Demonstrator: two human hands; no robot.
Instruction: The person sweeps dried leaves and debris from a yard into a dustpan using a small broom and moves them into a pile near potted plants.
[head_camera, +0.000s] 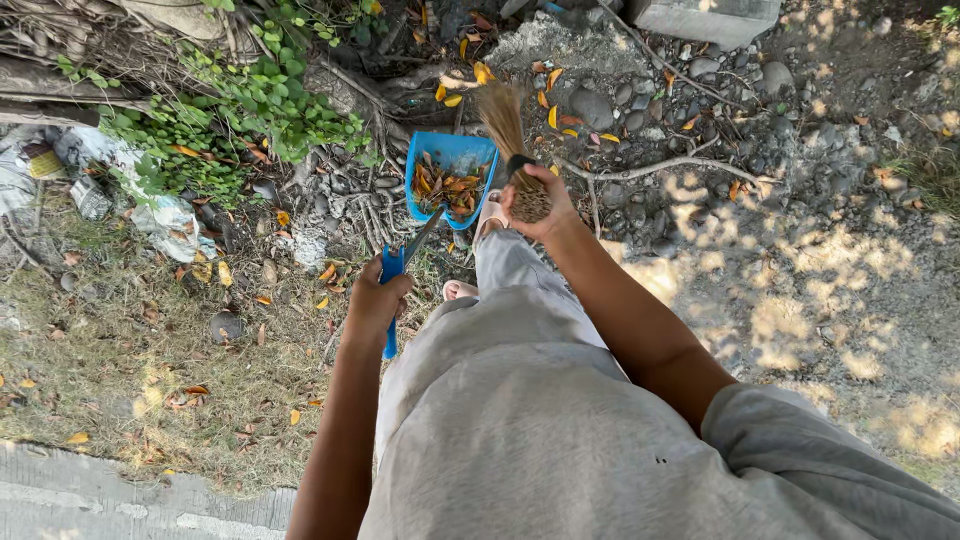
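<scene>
Near the centre of the frame, the left hand (375, 298) is clenched around the blue handle (391, 300) of a long-handled dustpan (450, 175). The handle runs up and to the right from the fist to the blue pan, which sits on the ground in the upper middle of the frame. The pan holds a heap of dry orange and brown leaves (447, 190).

The right hand (535, 205), just right of the pan, is closed around the bound base of a stick broom (505, 125). Its pale straw bristles point up the frame and end beside the pan's upper right corner, close to the scattered yellow leaves (552, 115) lying on the dirt.

Below both hands, the person's grey shorts and grey shirt fill the lower middle of the frame, and a sandalled foot (490, 212) shows just beneath the pan.

A green leafy plant (250, 110) spreads over the upper left. Grey stones (592, 105) and a bare fallen branch (665, 165) lie to the upper right. White crumpled litter (150, 205) rests on dry grass at the left edge, and a concrete kerb (100, 500) crosses the lower left corner.
</scene>
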